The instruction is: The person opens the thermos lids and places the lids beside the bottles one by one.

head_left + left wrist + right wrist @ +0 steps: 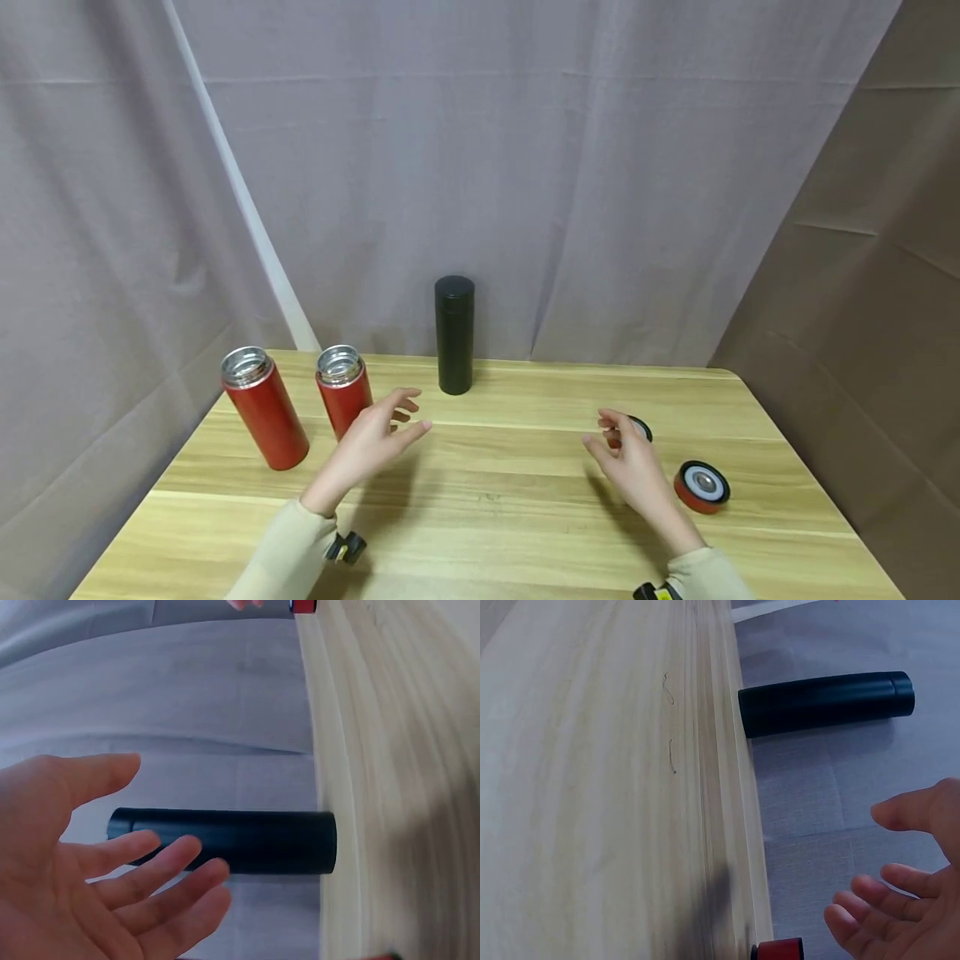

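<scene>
My left hand (372,439) hovers over the table with its fingers loosely spread and holds nothing. It partly hides the lower part of a red thermos bottle (343,403) without a lid. Farther left, a second red thermos bottle (270,421) stands with its steel mouth bare. A closed black thermos bottle (454,337) stands upright at the back, also visible beyond the fingers in the left wrist view. My right hand (633,472), empty and with relaxed fingers, is above the table at the right. Behind it a lid (642,428) is partly hidden; another red-sided lid (702,487) lies underside up nearby.
The wooden table (495,533) has its far edge against a grey curtain (480,167). More curtain hangs at the left side, and a browner cloth (862,333) hangs at the right.
</scene>
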A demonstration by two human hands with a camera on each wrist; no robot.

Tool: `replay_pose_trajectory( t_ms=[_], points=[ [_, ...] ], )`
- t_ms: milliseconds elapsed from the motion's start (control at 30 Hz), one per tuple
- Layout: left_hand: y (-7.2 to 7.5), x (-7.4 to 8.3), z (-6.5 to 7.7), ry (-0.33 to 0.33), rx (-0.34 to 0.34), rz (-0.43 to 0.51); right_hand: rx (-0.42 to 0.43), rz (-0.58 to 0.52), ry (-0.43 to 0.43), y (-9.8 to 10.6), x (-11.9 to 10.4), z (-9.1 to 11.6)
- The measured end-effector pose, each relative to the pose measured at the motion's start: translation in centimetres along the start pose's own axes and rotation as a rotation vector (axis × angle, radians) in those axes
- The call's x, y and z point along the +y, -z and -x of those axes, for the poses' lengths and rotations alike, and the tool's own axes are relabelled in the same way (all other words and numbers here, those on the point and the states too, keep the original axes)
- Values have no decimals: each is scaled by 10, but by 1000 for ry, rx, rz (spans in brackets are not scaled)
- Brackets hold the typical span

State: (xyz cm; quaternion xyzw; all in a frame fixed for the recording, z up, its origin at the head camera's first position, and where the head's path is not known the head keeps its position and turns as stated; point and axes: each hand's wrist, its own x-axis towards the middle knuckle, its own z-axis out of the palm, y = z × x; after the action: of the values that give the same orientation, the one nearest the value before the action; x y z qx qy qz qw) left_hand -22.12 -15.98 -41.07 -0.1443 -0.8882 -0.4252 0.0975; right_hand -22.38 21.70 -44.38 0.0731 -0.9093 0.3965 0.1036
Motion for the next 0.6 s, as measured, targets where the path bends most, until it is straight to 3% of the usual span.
replay_pose_trajectory(
  t_ms=[133,333,400,600],
  points=[
    [-9,0,-18,18,56,37,-11,-8,-7,1,1,1],
    [-20,5,-43,95,140,264,-32,-5,7,1,3,3],
    [-23,7,-53,85,181,311,-27,2,16,-1,3,3],
    [-37,7,-79,74,300,317,0,-1,37,-6,5,3]
  ],
)
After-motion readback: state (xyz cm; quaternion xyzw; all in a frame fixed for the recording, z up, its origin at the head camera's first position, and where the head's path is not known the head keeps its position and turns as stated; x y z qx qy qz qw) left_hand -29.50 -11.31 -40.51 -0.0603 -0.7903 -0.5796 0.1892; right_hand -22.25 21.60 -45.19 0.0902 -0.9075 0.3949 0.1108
